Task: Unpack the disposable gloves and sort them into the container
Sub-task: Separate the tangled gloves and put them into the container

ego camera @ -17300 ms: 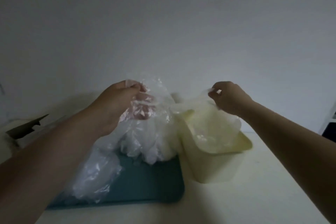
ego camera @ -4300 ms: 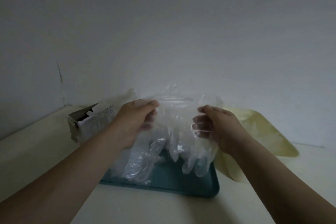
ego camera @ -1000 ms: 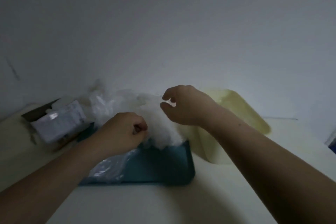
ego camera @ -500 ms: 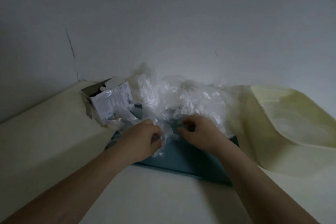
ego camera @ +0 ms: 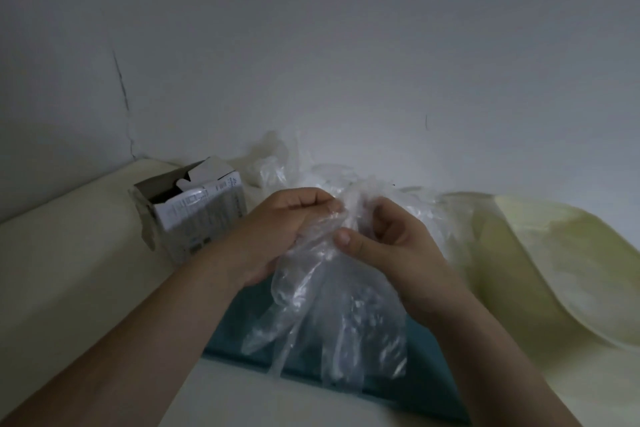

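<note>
A bunch of clear disposable gloves (ego camera: pixel 329 315) hangs above the teal tray (ego camera: pixel 426 388) in the middle of the view. My left hand (ego camera: pixel 277 232) pinches the top of the bunch from the left. My right hand (ego camera: pixel 388 246) grips the same bunch from the right, thumb pointing left. More crumpled clear gloves (ego camera: pixel 294 170) lie heaped behind my hands against the wall. The pale yellow container (ego camera: pixel 554 270) stands to the right of the tray.
An opened white cardboard glove box (ego camera: pixel 194 208) stands at the left, beside the tray. The cream tabletop (ego camera: pixel 69 270) meets a grey wall with a crack at the back left.
Both hands have risen from the tray, lifting a bunch of gloves out of the pile. The view has moved closer.
</note>
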`<action>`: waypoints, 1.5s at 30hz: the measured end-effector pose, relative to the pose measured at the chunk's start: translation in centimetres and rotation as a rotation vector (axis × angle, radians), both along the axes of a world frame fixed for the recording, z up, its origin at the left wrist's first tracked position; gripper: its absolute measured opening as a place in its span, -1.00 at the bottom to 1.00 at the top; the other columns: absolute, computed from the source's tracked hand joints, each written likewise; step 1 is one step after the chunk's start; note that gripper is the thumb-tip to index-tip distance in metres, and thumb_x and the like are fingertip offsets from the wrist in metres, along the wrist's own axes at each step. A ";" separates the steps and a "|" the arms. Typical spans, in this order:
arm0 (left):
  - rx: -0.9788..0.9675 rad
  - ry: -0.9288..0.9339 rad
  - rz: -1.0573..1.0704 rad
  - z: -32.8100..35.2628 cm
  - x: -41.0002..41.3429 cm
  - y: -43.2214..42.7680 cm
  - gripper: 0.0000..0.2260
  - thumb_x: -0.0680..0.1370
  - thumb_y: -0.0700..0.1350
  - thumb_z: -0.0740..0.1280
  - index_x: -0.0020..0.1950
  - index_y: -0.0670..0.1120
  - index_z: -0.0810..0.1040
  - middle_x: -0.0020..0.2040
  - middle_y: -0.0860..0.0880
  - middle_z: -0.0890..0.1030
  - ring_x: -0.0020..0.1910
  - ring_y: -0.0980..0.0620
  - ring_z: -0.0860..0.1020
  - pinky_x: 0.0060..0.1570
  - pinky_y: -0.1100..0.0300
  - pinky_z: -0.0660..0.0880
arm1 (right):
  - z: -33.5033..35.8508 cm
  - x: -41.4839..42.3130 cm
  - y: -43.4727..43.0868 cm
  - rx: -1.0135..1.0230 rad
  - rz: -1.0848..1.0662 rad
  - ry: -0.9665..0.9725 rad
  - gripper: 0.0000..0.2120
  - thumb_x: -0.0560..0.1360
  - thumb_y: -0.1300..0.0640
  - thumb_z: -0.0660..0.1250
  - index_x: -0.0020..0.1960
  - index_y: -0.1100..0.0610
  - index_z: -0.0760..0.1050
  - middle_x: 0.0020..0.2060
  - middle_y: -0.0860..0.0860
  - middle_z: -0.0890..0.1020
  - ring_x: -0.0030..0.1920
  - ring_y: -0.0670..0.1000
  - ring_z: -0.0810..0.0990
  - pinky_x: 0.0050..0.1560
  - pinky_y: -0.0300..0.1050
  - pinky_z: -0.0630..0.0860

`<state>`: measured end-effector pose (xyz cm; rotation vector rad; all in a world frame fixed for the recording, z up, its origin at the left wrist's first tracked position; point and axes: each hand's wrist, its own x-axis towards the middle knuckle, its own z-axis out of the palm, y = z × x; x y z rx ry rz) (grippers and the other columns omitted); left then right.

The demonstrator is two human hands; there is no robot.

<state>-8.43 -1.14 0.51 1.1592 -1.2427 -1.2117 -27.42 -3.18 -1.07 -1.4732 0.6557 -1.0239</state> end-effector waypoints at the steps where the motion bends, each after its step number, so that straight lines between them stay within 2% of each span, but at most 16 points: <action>1: 0.003 -0.020 -0.002 -0.1 -0.4 0.0 -0.81 0.63 -0.14 0.38 -0.11 -0.01 0.75 -0.16 -0.01 0.75 -0.19 0.08 0.71 -0.24 0.32 0.58 | -0.2 -0.2 -0.2 0.017 -0.030 0.003 -0.74 0.45 0.27 0.53 0.12 0.26 0.62 -0.01 0.21 0.74 0.02 0.24 0.73 0.06 0.12 0.66; 4: 0.062 -0.066 0.047 -0.4 -0.7 -0.3 -0.79 0.65 0.15 0.31 0.13 0.12 0.69 -0.06 0.15 0.74 -0.07 0.21 0.68 0.05 0.32 0.54 | -1.2 -0.5 -1.1 -0.016 -0.230 0.184 -0.84 0.49 0.16 0.55 -0.06 0.25 0.64 -0.16 0.25 0.71 -0.13 0.22 0.73 -0.03 0.27 0.68; 6: 0.119 -0.116 0.042 -0.5 0.2 -0.6 -0.49 0.50 0.44 0.24 0.29 0.17 0.60 0.15 0.17 0.67 0.16 0.16 0.59 0.35 0.08 0.39 | -2.0 -0.8 -1.7 -0.053 -0.360 0.274 -0.66 0.50 0.02 0.54 -0.11 0.30 0.58 -0.21 0.34 0.63 -0.24 0.18 0.66 -0.14 0.35 0.66; 8: 0.124 -0.210 0.052 -0.8 1.1 -0.5 -0.34 0.38 0.54 0.22 0.29 0.17 0.63 0.23 0.17 0.65 0.22 0.11 0.55 0.37 -0.01 0.35 | -2.2 -1.0 -1.8 -0.054 -0.408 0.246 -0.46 0.43 -0.11 0.54 -0.07 0.39 0.49 -0.17 0.44 0.55 -0.28 0.16 0.57 -0.22 0.39 0.58; 13: -0.011 -0.176 0.109 -2.7 1.4 0.0 -0.86 0.56 -0.04 0.49 -0.01 -0.10 0.72 -0.12 0.00 0.76 -0.13 0.13 0.70 0.06 0.16 0.56 | -2.0 -1.2 -1.8 0.019 -0.371 0.157 -0.65 0.40 0.08 0.64 -0.23 0.25 0.51 -0.30 0.31 0.60 -0.28 0.14 0.61 -0.21 0.22 0.64; 16: -0.025 -0.077 0.165 -3.3 1.2 -0.5 -0.69 0.44 -0.06 0.62 -0.11 -0.24 0.59 -0.20 -0.18 0.66 -0.24 -0.09 0.58 -0.08 0.01 0.50 | -1.5 -1.2 -1.4 0.041 -0.292 0.124 -0.77 0.37 0.18 0.64 -0.11 0.26 0.65 -0.22 0.20 0.73 -0.21 0.19 0.73 -0.17 0.11 0.68; 19: -0.013 -0.065 0.133 -2.9 1.0 -0.1 -0.35 0.26 0.10 0.69 0.04 -0.33 0.50 -0.10 -0.24 0.65 -0.16 -0.15 0.60 -0.05 -0.09 0.52 | -1.1 -1.2 -1.1 0.023 -0.330 0.093 -0.93 0.45 0.32 0.54 -0.08 0.29 0.70 -0.21 0.21 0.75 -0.19 0.16 0.76 -0.16 0.03 0.69; 21: 0.047 -0.072 0.091 -2.9 0.8 0.0 -0.38 0.28 0.23 0.63 0.13 -0.16 0.62 0.08 -0.13 0.71 0.07 -0.15 0.68 0.14 -0.09 0.60 | -1.5 -1.4 -1.3 0.014 -0.337 0.108 -0.93 0.47 0.29 0.53 -0.11 0.31 0.69 -0.21 0.23 0.74 -0.17 0.20 0.76 -0.12 0.07 0.70; 24: 0.133 0.009 0.095 -2.7 0.6 0.1 -0.73 0.46 0.23 0.53 0.06 0.13 0.70 0.15 0.11 0.69 0.22 0.02 0.60 0.27 -0.08 0.52 | -1.7 -1.5 -1.6 0.000 -0.338 0.135 -0.86 0.49 0.22 0.54 -0.15 0.30 0.69 -0.26 0.19 0.74 -0.22 0.15 0.75 -0.19 0.00 0.68; 27: 0.083 -0.024 0.161 -2.7 0.8 -0.3 -0.84 0.54 0.05 0.50 -0.03 -0.02 0.76 0.02 -0.01 0.76 0.14 -0.09 0.68 0.19 -0.03 0.59 | -1.3 -1.7 -1.7 0.023 -0.340 0.089 -0.89 0.48 0.23 0.53 -0.12 0.28 0.69 -0.31 0.13 0.73 -0.32 0.02 0.72 -0.30 -0.16 0.60; 30: 0.012 -0.014 0.242 -3.2 1.0 -0.5 -0.67 0.49 0.02 0.56 0.01 -0.24 0.67 -0.15 -0.22 0.70 -0.21 -0.16 0.64 -0.15 0.09 0.60 | -1.3 -2.0 -2.1 0.067 -0.387 0.050 -0.81 0.44 0.19 0.59 -0.04 0.25 0.65 -0.21 0.23 0.74 -0.20 0.23 0.75 -0.16 0.05 0.67; 32: -0.013 -0.006 0.259 -3.3 1.2 -0.4 -0.49 0.44 0.01 0.60 0.04 -0.38 0.51 -0.21 -0.18 0.59 -0.29 -0.10 0.49 -0.30 0.15 0.51 | -1.3 -2.1 -2.3 0.056 -0.444 0.066 -0.83 0.43 0.20 0.59 -0.13 0.23 0.63 -0.27 0.25 0.72 -0.26 0.25 0.71 -0.17 0.07 0.64; 35: 0.023 0.001 0.207 -3.4 1.3 -0.6 -0.47 0.35 0.14 0.60 0.12 -0.19 0.61 -0.03 -0.03 0.72 -0.06 -0.09 0.68 0.01 0.02 0.62 | -1.3 -2.0 -2.3 0.047 -0.457 0.071 -0.88 0.48 0.23 0.54 -0.17 0.25 0.66 -0.30 0.24 0.72 -0.29 0.21 0.69 -0.16 0.10 0.63; 38: 0.090 -0.002 0.131 -3.2 1.0 -0.3 -0.63 0.51 0.18 0.48 0.26 0.08 0.62 0.15 0.18 0.69 0.16 0.20 0.58 0.06 0.20 0.46 | -1.5 -2.0 -2.3 0.027 -0.440 0.109 -0.90 0.56 0.23 0.47 -0.11 0.23 0.70 -0.28 0.18 0.74 -0.26 0.15 0.73 -0.08 0.10 0.68; 42: 0.096 -0.033 0.182 -3.6 0.8 -0.6 -0.74 0.54 0.09 0.50 0.17 0.02 0.70 0.09 0.11 0.75 0.19 0.10 0.66 0.28 0.08 0.48 | -1.4 -1.9 -2.1 -0.053 -0.348 0.198 -0.83 0.62 0.15 0.41 -0.08 0.07 0.75 -0.22 0.12 0.76 -0.20 0.11 0.73 -0.02 0.03 0.66; 45: 0.070 -0.041 0.236 -3.6 1.0 -0.5 -0.80 0.55 -0.03 0.51 0.10 -0.11 0.73 0.01 -0.04 0.77 0.14 -0.09 0.71 0.20 0.07 0.57 | -1.0 -2.2 -2.1 -0.090 -0.349 0.218 -0.79 0.65 0.19 0.35 -0.07 0.10 0.74 -0.23 0.13 0.75 -0.25 0.06 0.70 -0.13 -0.01 0.66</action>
